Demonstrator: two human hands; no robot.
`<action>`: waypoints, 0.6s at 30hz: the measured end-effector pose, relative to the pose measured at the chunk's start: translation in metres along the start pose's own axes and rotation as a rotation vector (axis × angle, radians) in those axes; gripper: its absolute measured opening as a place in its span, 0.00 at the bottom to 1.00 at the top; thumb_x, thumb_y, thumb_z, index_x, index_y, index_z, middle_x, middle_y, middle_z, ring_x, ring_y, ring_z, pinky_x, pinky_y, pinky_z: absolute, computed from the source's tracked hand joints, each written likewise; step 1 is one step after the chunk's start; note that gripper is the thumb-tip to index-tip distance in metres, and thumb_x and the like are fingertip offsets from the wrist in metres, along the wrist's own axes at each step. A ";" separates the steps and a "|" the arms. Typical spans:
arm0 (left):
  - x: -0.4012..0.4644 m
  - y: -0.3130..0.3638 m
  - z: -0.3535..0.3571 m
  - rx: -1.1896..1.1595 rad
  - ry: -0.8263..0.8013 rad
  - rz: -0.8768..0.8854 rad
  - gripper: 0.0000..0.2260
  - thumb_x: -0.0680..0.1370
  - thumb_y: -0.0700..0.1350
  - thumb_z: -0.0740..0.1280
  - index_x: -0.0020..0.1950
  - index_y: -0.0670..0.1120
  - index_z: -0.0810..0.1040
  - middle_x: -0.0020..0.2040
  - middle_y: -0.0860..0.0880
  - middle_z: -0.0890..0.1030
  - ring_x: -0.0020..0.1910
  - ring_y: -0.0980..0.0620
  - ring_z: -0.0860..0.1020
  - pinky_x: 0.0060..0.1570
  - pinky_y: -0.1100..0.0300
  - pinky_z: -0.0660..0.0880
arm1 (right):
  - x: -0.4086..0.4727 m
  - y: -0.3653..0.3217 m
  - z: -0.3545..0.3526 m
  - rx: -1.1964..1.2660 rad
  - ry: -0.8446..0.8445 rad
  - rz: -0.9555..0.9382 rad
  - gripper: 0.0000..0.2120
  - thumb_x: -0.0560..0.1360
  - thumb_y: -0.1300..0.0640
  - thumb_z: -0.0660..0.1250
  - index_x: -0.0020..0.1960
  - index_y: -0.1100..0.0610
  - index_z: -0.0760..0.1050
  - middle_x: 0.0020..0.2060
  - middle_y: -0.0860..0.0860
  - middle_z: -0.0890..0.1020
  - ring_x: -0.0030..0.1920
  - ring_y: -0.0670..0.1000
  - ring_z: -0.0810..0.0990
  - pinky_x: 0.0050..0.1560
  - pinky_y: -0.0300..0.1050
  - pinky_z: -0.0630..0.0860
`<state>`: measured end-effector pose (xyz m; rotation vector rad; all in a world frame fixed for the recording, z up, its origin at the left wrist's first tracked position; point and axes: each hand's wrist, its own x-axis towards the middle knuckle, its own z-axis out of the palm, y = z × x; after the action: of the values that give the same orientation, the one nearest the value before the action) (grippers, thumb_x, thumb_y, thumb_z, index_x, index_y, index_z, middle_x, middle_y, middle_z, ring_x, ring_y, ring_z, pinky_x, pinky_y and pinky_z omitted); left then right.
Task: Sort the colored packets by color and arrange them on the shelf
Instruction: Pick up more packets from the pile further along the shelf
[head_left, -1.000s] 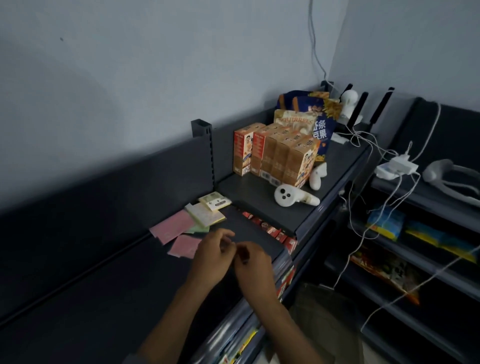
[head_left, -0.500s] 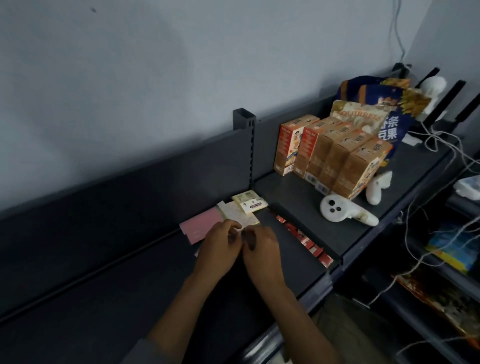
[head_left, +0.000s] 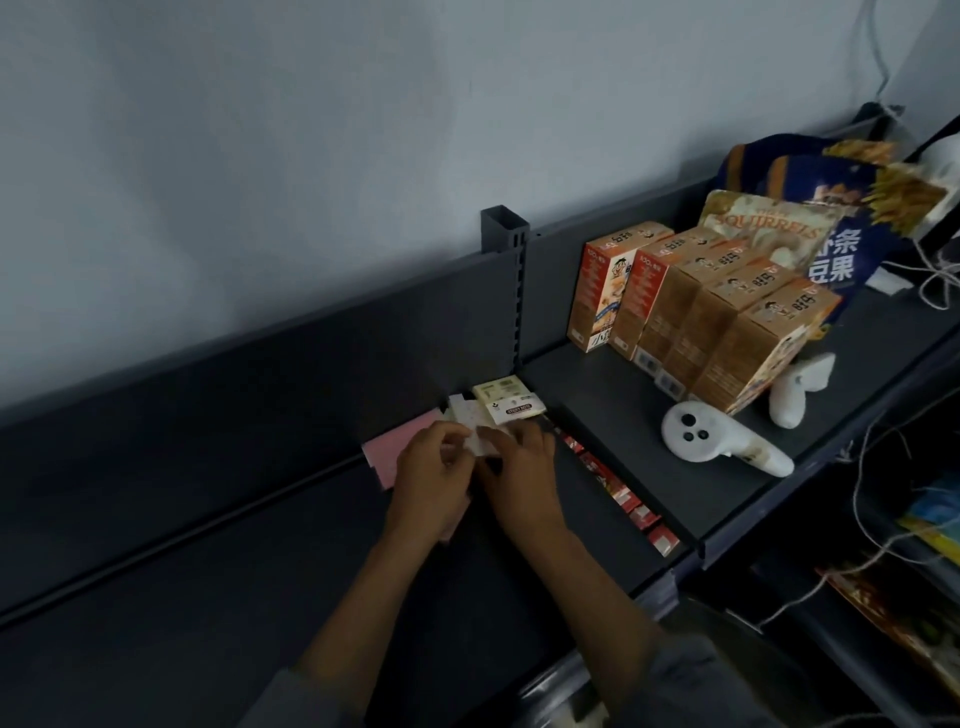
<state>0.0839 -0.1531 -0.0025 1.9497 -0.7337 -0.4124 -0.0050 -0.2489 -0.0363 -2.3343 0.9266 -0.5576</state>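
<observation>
Two bare hands meet over a dark shelf (head_left: 218, 597) beneath a pale wall, working a pale packet (head_left: 475, 441) held between them. The left hand (head_left: 434, 480) has thumb and curled fingers pinching the packet's left edge; the right hand (head_left: 519, 475) lies against its right side with fingers bent over it, though how firmly it holds cannot be made out. Just behind the hands, a small stack of cream packets (head_left: 511, 402) sits against the shelf's back panel, the top one bearing a dark label strip. To the left of the hands, pink packets (head_left: 387, 452) lie flat on the shelf, partly hidden by the left hand. To the right, a row of red packets (head_left: 623, 496) runs along the gap under the edge of a raised shelf (head_left: 587, 384). On that raised shelf stand five orange cartons (head_left: 696, 312) in a row, with snack bags (head_left: 810, 218) upright behind them. Two white controllers (head_left: 719, 436) lie in front of the cartons, one flat near the shelf's front, the other leaning against the last carton. White cables (head_left: 893, 441) trail down the right side past lower shelves holding blurred coloured goods.
</observation>
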 end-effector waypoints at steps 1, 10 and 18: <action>-0.001 0.003 -0.001 -0.038 0.038 0.014 0.10 0.80 0.40 0.65 0.58 0.51 0.80 0.56 0.56 0.80 0.52 0.64 0.79 0.44 0.74 0.74 | -0.001 0.000 0.000 0.048 0.027 -0.012 0.20 0.79 0.54 0.68 0.71 0.50 0.75 0.64 0.55 0.72 0.63 0.54 0.65 0.64 0.48 0.71; 0.002 0.004 -0.012 -0.119 0.155 0.067 0.17 0.82 0.46 0.64 0.70 0.58 0.73 0.67 0.59 0.73 0.65 0.58 0.74 0.60 0.56 0.76 | -0.009 -0.032 -0.021 0.747 0.403 0.168 0.12 0.85 0.49 0.57 0.48 0.54 0.71 0.35 0.49 0.77 0.33 0.43 0.74 0.31 0.45 0.72; -0.009 0.009 -0.020 -0.094 0.198 0.022 0.17 0.78 0.37 0.65 0.61 0.56 0.78 0.57 0.58 0.81 0.53 0.62 0.79 0.51 0.64 0.77 | -0.006 -0.038 -0.009 0.966 0.263 0.284 0.11 0.85 0.51 0.58 0.49 0.55 0.74 0.42 0.50 0.81 0.41 0.44 0.80 0.38 0.39 0.75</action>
<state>0.0857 -0.1368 0.0147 1.8612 -0.5968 -0.2315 0.0042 -0.2244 -0.0064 -1.2665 0.8183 -0.9425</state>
